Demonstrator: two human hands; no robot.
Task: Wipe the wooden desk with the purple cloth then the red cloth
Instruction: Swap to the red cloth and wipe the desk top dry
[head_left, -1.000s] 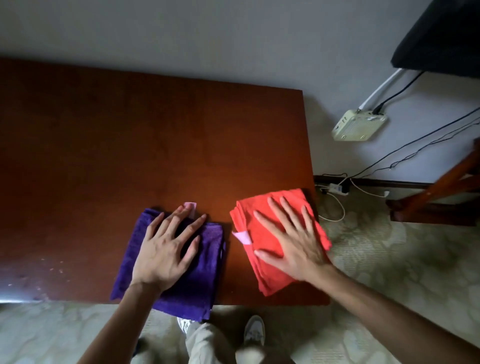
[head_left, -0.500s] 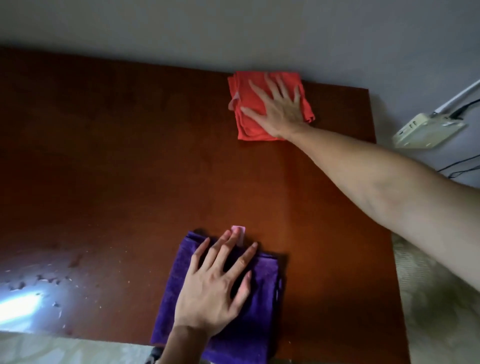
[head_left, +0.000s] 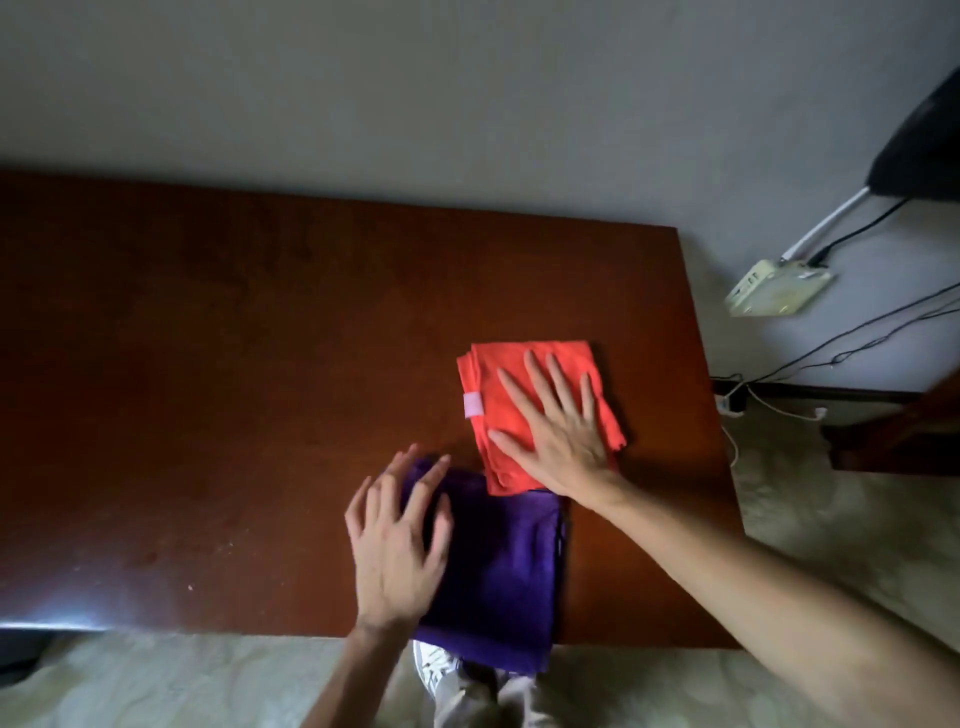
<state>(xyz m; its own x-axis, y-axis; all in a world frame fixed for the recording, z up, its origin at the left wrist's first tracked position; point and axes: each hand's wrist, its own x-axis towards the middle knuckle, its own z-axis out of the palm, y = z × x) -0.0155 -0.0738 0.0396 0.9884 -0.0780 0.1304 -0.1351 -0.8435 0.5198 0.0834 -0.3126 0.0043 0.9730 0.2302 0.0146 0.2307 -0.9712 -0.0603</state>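
The dark wooden desk (head_left: 234, 364) fills the left and middle of the head view. A folded purple cloth (head_left: 498, 566) lies at the desk's near edge and hangs over it. My left hand (head_left: 397, 540) is blurred, fingers spread, over the cloth's left part. A folded red cloth (head_left: 498, 410) with a pale tag lies just beyond it, its near edge overlapping the purple cloth. My right hand (head_left: 561, 431) presses flat on the red cloth, fingers spread.
A grey wall runs behind the desk. To the right hang a cream power box (head_left: 779, 291) and several cables, with a dark wooden frame (head_left: 893, 441) on the patterned floor. My shoes (head_left: 436, 670) show below the desk's near edge. Small crumbs dot the desk's near left.
My right hand has pulled the red cloth back from the desk's far edge to just beyond the purple cloth. My left hand has shifted to the purple cloth's left side and is in motion.
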